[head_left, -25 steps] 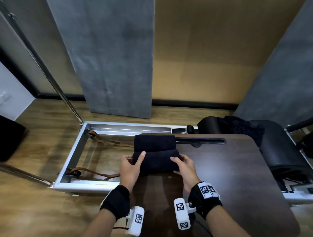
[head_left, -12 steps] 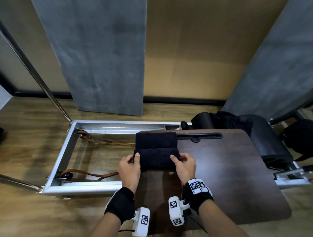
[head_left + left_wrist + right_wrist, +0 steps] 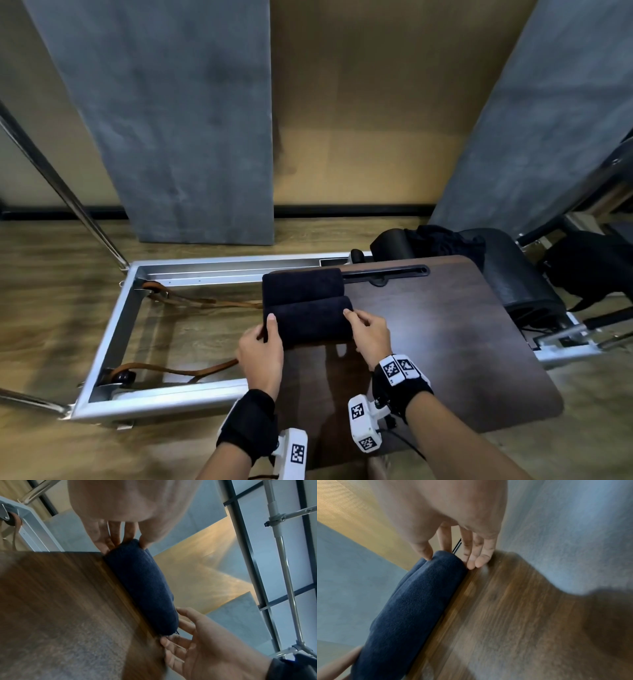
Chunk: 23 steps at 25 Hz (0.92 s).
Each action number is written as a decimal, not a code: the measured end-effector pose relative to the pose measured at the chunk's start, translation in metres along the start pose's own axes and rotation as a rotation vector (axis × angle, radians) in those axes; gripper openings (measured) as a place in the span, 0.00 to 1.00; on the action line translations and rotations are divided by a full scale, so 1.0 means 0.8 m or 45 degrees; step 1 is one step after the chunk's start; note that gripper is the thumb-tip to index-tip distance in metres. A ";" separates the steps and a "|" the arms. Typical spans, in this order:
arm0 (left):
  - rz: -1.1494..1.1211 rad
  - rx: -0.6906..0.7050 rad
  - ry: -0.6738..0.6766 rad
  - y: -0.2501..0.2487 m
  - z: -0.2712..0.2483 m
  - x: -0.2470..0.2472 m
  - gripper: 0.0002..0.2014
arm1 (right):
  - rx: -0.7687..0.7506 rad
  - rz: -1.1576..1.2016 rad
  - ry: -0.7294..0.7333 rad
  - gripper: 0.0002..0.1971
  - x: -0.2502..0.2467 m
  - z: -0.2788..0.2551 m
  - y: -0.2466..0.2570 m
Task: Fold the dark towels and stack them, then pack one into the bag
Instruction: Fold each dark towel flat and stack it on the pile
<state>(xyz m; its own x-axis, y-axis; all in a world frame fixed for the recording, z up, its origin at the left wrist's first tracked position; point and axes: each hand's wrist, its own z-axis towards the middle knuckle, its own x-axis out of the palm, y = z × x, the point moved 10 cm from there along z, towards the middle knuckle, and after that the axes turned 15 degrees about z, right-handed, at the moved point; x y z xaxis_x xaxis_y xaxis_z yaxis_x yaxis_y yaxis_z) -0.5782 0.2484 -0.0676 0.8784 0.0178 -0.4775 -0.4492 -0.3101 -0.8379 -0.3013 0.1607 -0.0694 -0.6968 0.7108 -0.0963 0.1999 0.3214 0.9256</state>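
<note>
Two folded dark towels lie side by side at the far left corner of the dark wooden table. The far towel lies untouched. The near towel is held at both ends. My left hand grips its left end, thumb on top and fingers against the end. My right hand holds its right end the same way, with its outer fingers near the tabletop. A black bag sits at the far right, off the table.
A silver metal frame with brown straps lies on the wooden floor to the left of the table. A black padded roller with a dark cloth heap on it stands behind the table's right corner. Grey panels lean on the wall.
Both hands have stayed at the ends of the near towel, with only small finger shifts. The towels lie where they were on the table.
</note>
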 end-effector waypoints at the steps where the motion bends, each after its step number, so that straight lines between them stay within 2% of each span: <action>1: -0.003 -0.022 -0.020 0.000 -0.004 -0.002 0.20 | 0.019 0.007 0.024 0.20 0.000 0.000 -0.001; 4: 0.006 0.022 -0.121 -0.014 -0.022 -0.011 0.27 | 0.037 -0.006 0.065 0.23 -0.007 0.001 -0.003; 5: 0.026 0.057 -0.172 -0.022 -0.030 -0.014 0.24 | 0.035 -0.015 0.069 0.23 -0.013 0.002 -0.003; 9: 0.145 0.175 -0.434 -0.055 -0.070 -0.029 0.04 | 0.048 -0.056 0.112 0.19 -0.043 0.007 -0.001; 12: 0.155 0.323 -0.494 -0.092 -0.107 -0.007 0.05 | 0.058 -0.045 0.130 0.13 -0.088 0.013 0.006; 14: 0.128 0.430 -0.406 -0.119 -0.137 0.037 0.08 | 0.052 -0.003 0.120 0.08 -0.135 0.021 0.013; 17: 0.142 0.532 -0.026 -0.151 -0.184 0.151 0.09 | 0.062 0.079 0.137 0.06 -0.216 0.038 0.020; 19: 0.222 0.580 0.166 -0.172 -0.227 0.234 0.09 | 0.085 0.119 0.180 0.08 -0.278 0.052 0.022; 23: 0.329 0.617 0.337 -0.210 -0.307 0.370 0.09 | 0.110 0.222 0.189 0.09 -0.407 0.081 0.026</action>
<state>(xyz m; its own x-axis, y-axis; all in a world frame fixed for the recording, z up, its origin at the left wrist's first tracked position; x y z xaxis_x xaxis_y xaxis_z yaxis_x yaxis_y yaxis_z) -0.2026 0.0719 -0.0035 0.7139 -0.2565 -0.6516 -0.6216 0.1964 -0.7583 -0.0255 -0.0239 -0.0425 -0.7391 0.6623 0.1229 0.3796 0.2588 0.8882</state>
